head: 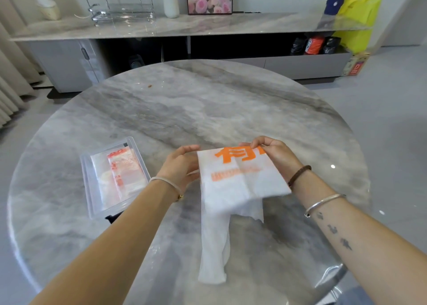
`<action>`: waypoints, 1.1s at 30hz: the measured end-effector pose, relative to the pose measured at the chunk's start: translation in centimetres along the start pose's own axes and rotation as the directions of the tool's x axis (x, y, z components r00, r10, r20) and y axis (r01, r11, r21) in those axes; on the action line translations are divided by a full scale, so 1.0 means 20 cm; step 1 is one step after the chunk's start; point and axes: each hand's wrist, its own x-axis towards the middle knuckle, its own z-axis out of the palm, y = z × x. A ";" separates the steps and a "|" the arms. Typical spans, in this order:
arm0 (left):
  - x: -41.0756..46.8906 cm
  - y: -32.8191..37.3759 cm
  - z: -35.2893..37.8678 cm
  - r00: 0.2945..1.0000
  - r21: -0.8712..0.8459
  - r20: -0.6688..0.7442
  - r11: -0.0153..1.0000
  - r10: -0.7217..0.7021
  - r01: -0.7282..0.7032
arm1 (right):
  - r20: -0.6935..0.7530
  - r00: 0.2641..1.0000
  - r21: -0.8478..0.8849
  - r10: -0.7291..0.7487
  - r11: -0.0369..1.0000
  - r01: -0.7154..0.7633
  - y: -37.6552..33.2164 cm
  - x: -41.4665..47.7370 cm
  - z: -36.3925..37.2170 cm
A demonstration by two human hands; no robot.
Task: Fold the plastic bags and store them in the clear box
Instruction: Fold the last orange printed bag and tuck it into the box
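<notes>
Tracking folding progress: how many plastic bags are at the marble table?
3. A white, orange-printed plastic bag held by the left hand and right hand; in the clear plastic box, a red-printed folded bag atop a paler one. More may hide beneath.

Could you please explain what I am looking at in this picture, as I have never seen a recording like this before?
There is no machine here, only a person's two bare hands. The single picture comes from a wide-angle camera worn on the head, looking forward and down. The left hand and right hand hold a white plastic bag with orange print over a round grey marble table, and its handles trail towards the person. To the left stands a clear plastic box with folded bags already inside.
</notes>
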 end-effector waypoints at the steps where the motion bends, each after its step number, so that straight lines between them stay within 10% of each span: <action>1: 0.00 0.00 0.01 0.999 0.014 0.010 0.999 -0.034 0.034 | -0.009 1.000 0.009 0.006 1.000 -0.006 0.00 0.00 0.00; 15: 0.00 0.00 0.04 0.997 -0.001 -0.003 0.997 -0.077 0.077 | -0.022 0.990 0.118 0.138 0.984 -0.135 0.04 0.02 0.01; 23: 0.02 0.00 0.05 0.992 -0.133 -0.015 0.984 -0.124 0.120 | 0.103 0.982 -0.225 0.160 0.965 -0.134 0.10 0.01 0.04; 33: -0.05 -0.02 0.07 0.957 0.218 0.165 0.955 -0.238 0.200 | -0.066 0.989 0.072 0.130 0.989 -0.126 0.05 0.04 0.01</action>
